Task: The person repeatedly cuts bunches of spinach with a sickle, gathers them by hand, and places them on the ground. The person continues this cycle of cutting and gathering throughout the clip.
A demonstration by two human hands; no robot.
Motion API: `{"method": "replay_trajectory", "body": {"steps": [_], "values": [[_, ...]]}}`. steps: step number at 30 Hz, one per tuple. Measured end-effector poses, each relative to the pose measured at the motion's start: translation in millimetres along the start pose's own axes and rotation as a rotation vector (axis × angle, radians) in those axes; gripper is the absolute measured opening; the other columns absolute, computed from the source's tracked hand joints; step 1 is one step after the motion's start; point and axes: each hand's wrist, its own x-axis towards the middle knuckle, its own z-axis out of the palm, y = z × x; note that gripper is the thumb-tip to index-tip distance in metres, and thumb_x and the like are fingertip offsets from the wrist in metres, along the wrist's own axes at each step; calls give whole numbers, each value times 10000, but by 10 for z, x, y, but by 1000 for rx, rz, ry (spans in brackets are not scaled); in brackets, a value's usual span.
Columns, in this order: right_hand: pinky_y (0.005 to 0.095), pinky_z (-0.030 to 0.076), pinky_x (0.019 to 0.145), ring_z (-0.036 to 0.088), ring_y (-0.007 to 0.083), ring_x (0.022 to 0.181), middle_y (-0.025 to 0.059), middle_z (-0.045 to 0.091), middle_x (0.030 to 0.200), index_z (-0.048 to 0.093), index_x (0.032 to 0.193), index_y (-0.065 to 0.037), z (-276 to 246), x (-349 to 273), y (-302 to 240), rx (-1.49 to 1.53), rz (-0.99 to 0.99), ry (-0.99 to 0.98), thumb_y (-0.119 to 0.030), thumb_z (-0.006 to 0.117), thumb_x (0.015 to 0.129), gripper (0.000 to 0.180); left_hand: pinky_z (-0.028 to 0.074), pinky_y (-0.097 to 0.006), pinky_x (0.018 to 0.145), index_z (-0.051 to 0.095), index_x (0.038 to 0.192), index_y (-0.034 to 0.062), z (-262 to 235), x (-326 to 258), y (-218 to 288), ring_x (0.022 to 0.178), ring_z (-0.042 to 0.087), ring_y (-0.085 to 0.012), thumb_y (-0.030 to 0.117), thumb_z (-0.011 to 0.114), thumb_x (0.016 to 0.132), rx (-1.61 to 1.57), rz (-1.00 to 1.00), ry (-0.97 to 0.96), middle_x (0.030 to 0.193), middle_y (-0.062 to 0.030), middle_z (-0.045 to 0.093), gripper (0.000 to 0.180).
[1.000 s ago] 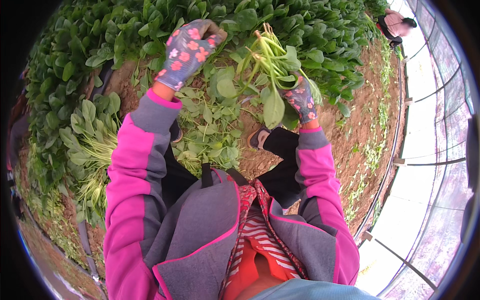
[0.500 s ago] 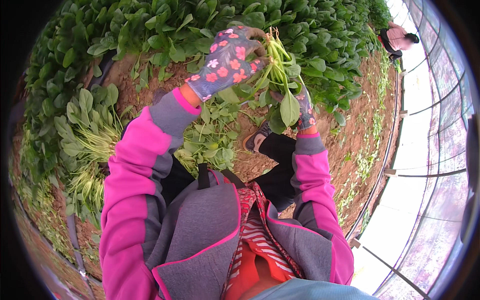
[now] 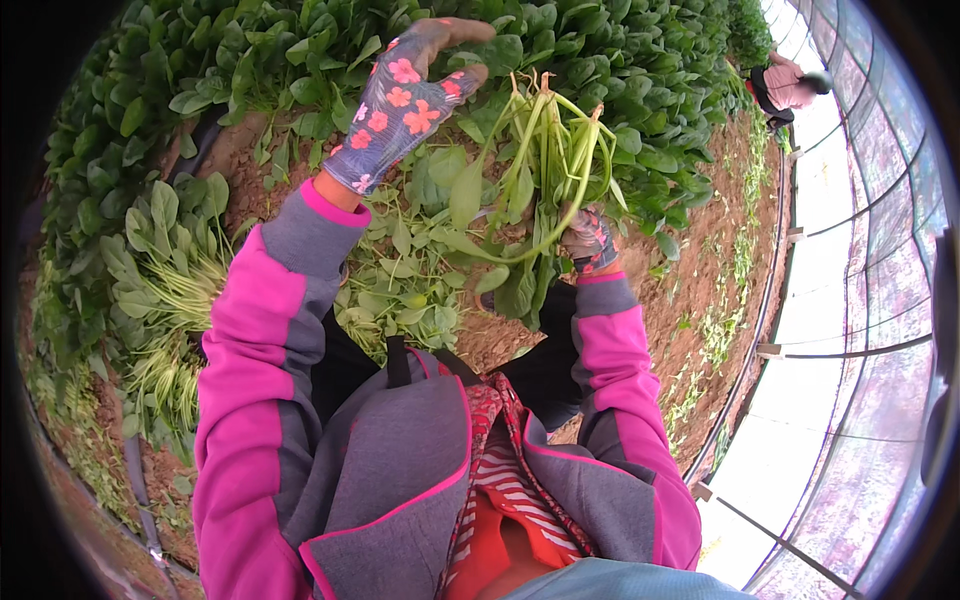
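Observation:
A bunch of spinach (image 3: 545,150) stands in front of me, its pale root ends pointing up and its leaves drooping below. My right hand (image 3: 590,240), in a floral glove, grips it lower down, its fingers largely hidden behind stems and leaves. To the left of the root ends, my left hand (image 3: 420,95) is raised in a matching glove. Its thumb and fingers are apart, with nothing between them, and it does not touch the bunch.
Dense spinach plants (image 3: 330,60) grow along the far side. Cut spinach (image 3: 185,285) lies piled at the left, and loose leaves (image 3: 410,290) cover soil between my legs. A person (image 3: 785,90) crouches at the far right, beside plastic sheeting (image 3: 860,290).
My left hand has let go of the root ends, moved up and left, and spread its fingers. The bunch, still in my right hand, has sunk slightly and its stems have fanned out.

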Motion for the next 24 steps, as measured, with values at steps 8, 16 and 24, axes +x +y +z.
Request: {"method": "replay_trajectory", "body": {"steps": [8,16,24], "values": [[386,551,735,628,262,919,106,588,1144,414,1330,-37,433,118,-143,364,92,-40,-564,696,721,854,450,-375,917,671,1026,78,90,-42,166,1115,536,-259,176,703,777,51,14,-229,1241,-115,544,269],[437,572,785,616,281,998,129,530,1266,382,1370,-83,459,91,-77,262,55,-8,-555,663,751,827,418,-412,954,673,1012,84,227,-119,138,1169,490,-297,232,691,771,228,88,-241,1269,-121,527,283],[486,561,792,578,301,1074,124,503,1300,366,1391,-121,532,-15,-286,156,114,82,-565,603,805,772,455,-381,877,646,808,60,103,-88,31,1070,571,-282,129,670,764,38,49,-191,1112,-142,613,86]]}}
